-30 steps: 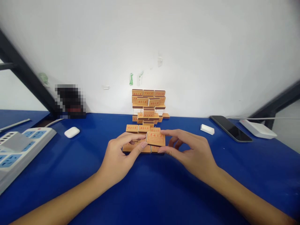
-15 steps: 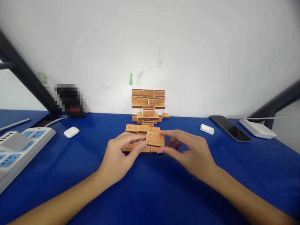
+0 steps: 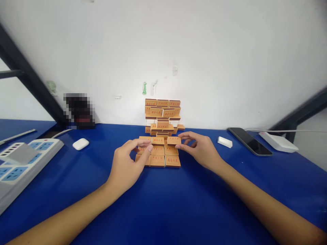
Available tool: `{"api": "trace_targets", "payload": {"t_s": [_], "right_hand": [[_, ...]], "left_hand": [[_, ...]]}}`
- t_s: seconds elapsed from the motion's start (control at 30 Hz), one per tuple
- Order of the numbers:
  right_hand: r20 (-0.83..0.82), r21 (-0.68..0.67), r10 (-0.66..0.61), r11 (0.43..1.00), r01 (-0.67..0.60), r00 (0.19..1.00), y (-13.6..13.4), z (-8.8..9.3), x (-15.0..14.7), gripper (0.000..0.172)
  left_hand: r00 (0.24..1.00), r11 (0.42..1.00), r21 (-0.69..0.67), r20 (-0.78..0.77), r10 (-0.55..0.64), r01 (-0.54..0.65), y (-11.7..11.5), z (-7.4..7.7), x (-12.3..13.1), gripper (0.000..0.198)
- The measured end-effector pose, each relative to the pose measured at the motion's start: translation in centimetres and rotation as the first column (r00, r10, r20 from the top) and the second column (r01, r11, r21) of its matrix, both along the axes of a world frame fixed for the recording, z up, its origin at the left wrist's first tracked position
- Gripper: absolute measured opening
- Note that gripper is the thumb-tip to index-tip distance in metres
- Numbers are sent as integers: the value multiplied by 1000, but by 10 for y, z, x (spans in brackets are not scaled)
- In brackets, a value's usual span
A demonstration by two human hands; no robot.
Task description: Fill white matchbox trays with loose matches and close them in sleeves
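Orange matchboxes with red lettering lie flat in rows on the blue table, the front row [image 3: 157,161] nearest me. At the back row, my right hand [image 3: 201,147] pinches the right end of a matchbox [image 3: 174,140] between thumb and fingers. My left hand [image 3: 130,158] has its thumb and index finger at the left end of another matchbox [image 3: 158,141]. These two boxes sit side by side with a gap between them, above the flat rows. Part of the left column is hidden behind my left fingers.
Behind the rows, a taller matchbox stack [image 3: 162,112] stands against the white wall. At left are a power strip [image 3: 33,160], a white earbud case [image 3: 80,144] and a blurred black object [image 3: 80,110]. A small white block [image 3: 224,142], a phone [image 3: 249,141] and a white box [image 3: 278,141] lie right.
My hands have moved apart and away from me. The matchbox held over the front rows is gone from there; two raised boxes now sit at the back row. The view shifted slightly.
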State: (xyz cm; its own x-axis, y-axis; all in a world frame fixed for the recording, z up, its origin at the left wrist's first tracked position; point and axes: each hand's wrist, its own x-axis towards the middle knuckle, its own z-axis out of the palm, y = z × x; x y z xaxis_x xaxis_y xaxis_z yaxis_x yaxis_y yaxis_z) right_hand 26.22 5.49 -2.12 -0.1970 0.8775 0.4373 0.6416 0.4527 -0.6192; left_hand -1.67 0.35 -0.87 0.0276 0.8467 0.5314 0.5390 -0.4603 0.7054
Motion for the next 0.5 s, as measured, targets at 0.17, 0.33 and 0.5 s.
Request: {"api": "trace_targets", "payload": {"t_s": [0.17, 0.33, 0.5], "right_hand": [[17, 6, 12, 1000, -12, 1000, 8, -8, -8, 34], [21, 16, 24, 1000, -24, 999, 12, -13, -6, 35], [52, 42, -5, 999, 3, 999, 10, -11, 2, 26]], "left_hand": [[999, 1000, -4, 12, 31, -31, 3, 4, -2, 16], [988, 972, 210, -135, -77, 105, -3, 0, 0, 15], [959, 915, 314, -205, -195, 253, -3, 1, 0, 15]]}}
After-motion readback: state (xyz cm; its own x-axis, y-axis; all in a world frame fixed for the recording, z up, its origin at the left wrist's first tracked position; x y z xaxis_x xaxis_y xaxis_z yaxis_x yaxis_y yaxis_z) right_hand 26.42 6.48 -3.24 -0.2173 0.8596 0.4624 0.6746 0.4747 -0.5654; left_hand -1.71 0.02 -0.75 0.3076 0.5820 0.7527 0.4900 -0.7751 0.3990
